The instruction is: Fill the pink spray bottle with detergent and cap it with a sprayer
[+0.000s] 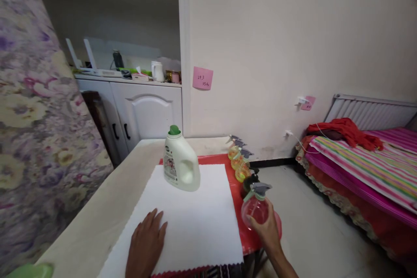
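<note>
My right hand (266, 230) is wrapped round a pink spray bottle (252, 211) with a grey trigger head, at the right edge of the table. Flat on the white sheet (202, 217) lies my left hand (145, 241), fingers stretched out, holding nothing. A pale green detergent jug (178, 163) with a dark green cap stands upright at the sheet's far end. Beyond the pink bottle is a dark bottle (249, 182), then several yellow spray bottles (242, 173) in a row along the red cloth (232, 178). Something pink shows partly behind my right hand.
A light green object (31, 270) sits at the table's near left corner. Floral curtain (48, 139) hangs on the left, beside a white cabinet (148, 110) with cluttered shelves. To the right, past the floor (302, 208), stands a bed (374, 160) with striped covers.
</note>
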{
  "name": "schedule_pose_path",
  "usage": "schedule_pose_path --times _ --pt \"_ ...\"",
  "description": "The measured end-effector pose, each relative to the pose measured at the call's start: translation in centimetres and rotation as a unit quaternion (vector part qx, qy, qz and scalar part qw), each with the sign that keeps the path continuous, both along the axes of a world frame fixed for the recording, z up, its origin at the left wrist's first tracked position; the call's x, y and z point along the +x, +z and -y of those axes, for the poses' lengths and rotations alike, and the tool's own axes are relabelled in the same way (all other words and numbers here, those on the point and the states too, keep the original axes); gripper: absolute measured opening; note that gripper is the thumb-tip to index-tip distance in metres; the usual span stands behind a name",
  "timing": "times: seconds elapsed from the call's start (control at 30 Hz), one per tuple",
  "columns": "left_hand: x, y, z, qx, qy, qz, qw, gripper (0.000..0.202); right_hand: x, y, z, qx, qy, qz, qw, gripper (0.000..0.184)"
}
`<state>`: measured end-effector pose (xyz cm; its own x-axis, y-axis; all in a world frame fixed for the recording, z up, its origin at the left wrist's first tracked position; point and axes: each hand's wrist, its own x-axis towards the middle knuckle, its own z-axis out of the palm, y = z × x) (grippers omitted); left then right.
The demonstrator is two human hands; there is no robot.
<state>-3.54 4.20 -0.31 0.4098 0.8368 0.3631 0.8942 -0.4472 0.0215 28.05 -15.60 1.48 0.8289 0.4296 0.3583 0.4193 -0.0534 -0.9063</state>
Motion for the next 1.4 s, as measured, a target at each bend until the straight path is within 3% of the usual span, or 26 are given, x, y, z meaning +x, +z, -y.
schedule_pose_path --times 0.23,0.5,0.8,1.07,1.27,1.4 --pt "-0.1 -0.2 -0.1 0.011 -0.002 -0.001 1.0 0.05 2.6 -1.0 0.9 -0.05 0.012 -0.041 0.998 0.085" --pt "-0.1 0.0 0.0 -0.005 0.003 0.012 1.0 0.051 2.8 -2.3 1.1 -0.058 0.013 -0.054 0.997 0.088" --pt "-0.1 -0.3 -0.2 -0.005 -0.002 0.025 1.0 0.049 2.2 -1.5 1.6 -0.079 0.035 -0.082 0.993 0.097" --pt "0.0 0.0 0.1 -0.007 -0.006 0.037 0.999 0.048 4.0 -2.9 2.0 -0.098 0.065 -0.068 0.991 0.105" --pt "-0.1 -0.1 0.0 -0.006 -0.011 0.048 0.999 0.048 4.5 -2.8 3.9 -0.066 0.079 -0.044 0.994 0.088" --pt "-0.1 -0.4 0.0 -0.006 -0.01 0.048 0.999 0.047 3.8 -2.3 6.2 -0.027 0.018 -0.062 0.998 0.065"
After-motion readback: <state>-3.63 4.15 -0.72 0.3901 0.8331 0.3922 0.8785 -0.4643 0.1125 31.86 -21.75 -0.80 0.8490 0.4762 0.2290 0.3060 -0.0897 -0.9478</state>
